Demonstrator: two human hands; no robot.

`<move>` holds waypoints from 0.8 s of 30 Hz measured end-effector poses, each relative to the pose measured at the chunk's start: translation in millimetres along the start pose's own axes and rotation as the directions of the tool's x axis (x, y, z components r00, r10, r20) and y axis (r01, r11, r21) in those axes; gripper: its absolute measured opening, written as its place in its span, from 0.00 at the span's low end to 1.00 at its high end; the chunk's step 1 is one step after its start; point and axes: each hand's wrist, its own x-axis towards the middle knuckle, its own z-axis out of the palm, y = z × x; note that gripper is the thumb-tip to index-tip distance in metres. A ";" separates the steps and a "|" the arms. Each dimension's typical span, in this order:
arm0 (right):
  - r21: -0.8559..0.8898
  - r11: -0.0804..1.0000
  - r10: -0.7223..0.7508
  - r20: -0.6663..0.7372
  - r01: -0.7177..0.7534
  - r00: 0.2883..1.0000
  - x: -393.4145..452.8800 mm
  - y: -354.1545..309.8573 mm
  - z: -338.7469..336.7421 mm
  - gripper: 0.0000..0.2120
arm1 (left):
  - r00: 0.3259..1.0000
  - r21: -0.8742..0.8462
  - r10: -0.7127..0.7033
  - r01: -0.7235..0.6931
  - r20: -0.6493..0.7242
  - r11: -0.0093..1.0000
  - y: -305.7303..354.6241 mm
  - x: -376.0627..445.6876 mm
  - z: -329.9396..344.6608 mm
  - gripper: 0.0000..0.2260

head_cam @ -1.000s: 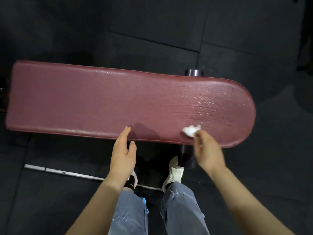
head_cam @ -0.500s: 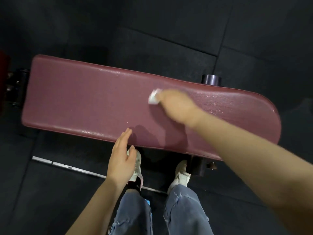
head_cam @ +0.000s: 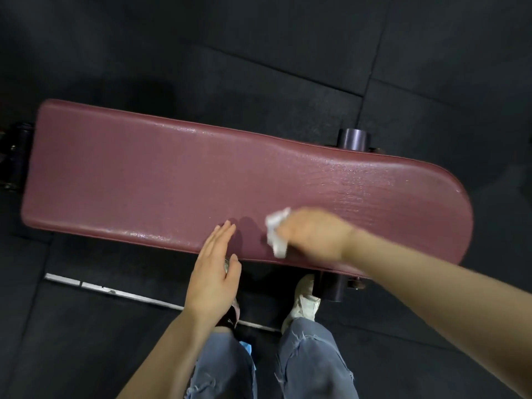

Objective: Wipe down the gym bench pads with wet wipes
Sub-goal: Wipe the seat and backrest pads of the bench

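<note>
light: dim, floor [head_cam: 288,53] near black | glare: wet sheen on pad [head_cam: 359,185] toward its rounded end and along the near edge | shadows: soft finger shadows on pad beside left hand [head_cam: 213,272] | blur: right hand [head_cam: 313,234] and wipe [head_cam: 276,231] smeared | distortion: wide-angle bowing of the pad's edges

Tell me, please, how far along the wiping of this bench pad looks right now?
Roughly a third done, at a guess. The rounded end of the bench pad glistens with wet streaks, so it looks wiped. The right hand holds the wet wipe near the pad's middle, at its near edge, while the left hand stays flat. The squared end looks matte, apparently still to do.
</note>
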 end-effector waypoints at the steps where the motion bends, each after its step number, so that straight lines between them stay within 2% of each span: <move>1: 0.059 0.991 0.127 -0.165 -0.119 0.978 8.8 21.4 -18.6 0.05 | 1.000 0.019 0.016 -0.016 0.007 1.000 -0.1 1.4 0.8 0.25; 2: 0.062 0.963 0.269 -0.304 -0.263 0.914 16.6 40.3 -38.6 0.04 | 1.000 0.037 0.029 -0.029 0.011 0.999 -0.1 2.3 1.7 0.25; 4: 0.095 0.830 0.522 -0.478 -0.550 0.706 18.6 66.6 -55.5 0.07 | 0.999 0.049 0.034 -0.034 0.014 0.998 3.4 4.0 3.6 0.25; 5: 0.115 0.778 0.572 -0.535 -0.618 0.621 15.3 66.7 -50.9 0.07 | 1.000 0.045 0.027 -0.027 0.017 0.999 6.7 5.0 4.0 0.25; 6: 0.136 0.785 0.568 -0.549 -0.605 0.613 8.7 58.5 -39.2 0.08 | 1.000 0.039 0.019 -0.020 0.018 0.999 10.5 6.1 4.3 0.26; 7: 0.123 0.842 0.502 -0.534 -0.525 0.680 -1.7 45.4 -21.4 0.08 | 1.000 0.038 0.019 -0.020 0.020 0.999 14.2 6.7 4.3 0.26; 8: 0.080 0.905 0.402 -0.486 -0.419 0.776 -14.6 29.1 0.8 0.09 | 0.999 0.048 0.031 -0.033 0.028 0.998 17.7 7.5 4.7 0.26; 10: 0.068 0.974 0.226 -0.222 -0.217 0.948 -47.3 -1.9 38.1 0.13 | 0.995 0.091 0.078 -0.084 0.065 0.992 23.5 9.1 6.2 0.27; 12: 0.036 0.997 0.065 -0.019 -0.064 0.998 -67.7 -13.1 55.0 0.16 | 0.988 0.141 0.116 -0.130 0.103 0.981 26.3 11.9 8.9 0.27; 13: 0.057 0.997 0.053 0.016 -0.054 0.998 -69.3 -8.6 48.9 0.14 | 0.985 0.165 0.129 -0.147 0.116 0.975 27.0 13.4 11.0 0.28; 14: 0.064 0.995 0.083 -0.024 -0.081 0.996 -64.0 0.9 33.4 0.08 | 0.982 0.189 0.141 -0.163 0.124 0.968 27.6 14.9 13.9 0.28; 16: 0.067 0.968 0.250 -0.252 -0.241 0.935 -41.8 39.6 -2.9 0.11 | 0.977 0.236 0.168 -0.196 0.133 0.952 29.2 17.4 19.8 0.28; 18: 0.099 0.873 0.468 -0.438 -0.477 0.767 -18.7 77.5 -40.6 0.09 | 0.975 0.256 0.181 -0.210 0.130 0.944 32.0 18.8 24.6 0.28; 20: 0.194 0.725 0.654 -0.496 -0.661 0.571 -11.7 98.8 -55.0 0.11 | 0.977 0.251 0.177 -0.203 0.123 0.947 36.9 18.7 28.1 0.28; 21: 0.230 0.705 0.677 -0.499 -0.671 0.541 -13.5 95.9 -51.8 0.10 | 0.978 0.245 0.173 -0.198 0.119 0.949 39.9 18.1 29.0 0.28; 22: 0.248 0.737 0.653 -0.503 -0.629 0.567 -20.4 87.5 -41.9 0.10 | 0.979 0.237 0.168 -0.191 0.115 0.953 43.0 17.5 29.8 0.28; 23: 0.253 0.792 0.600 -0.496 -0.556 0.628 -32.4 73.4 -28.6 0.09 | 0.980 0.229 0.162 -0.185 0.115 0.956 46.3 16.8 30.1 0.28; 24: 0.250 0.852 0.523 -0.456 -0.461 0.720 -50.5 54.3 -11.0 0.09 | 0.980 0.225 0.157 -0.181 0.120 0.957 49.2 16.1 30.7 0.28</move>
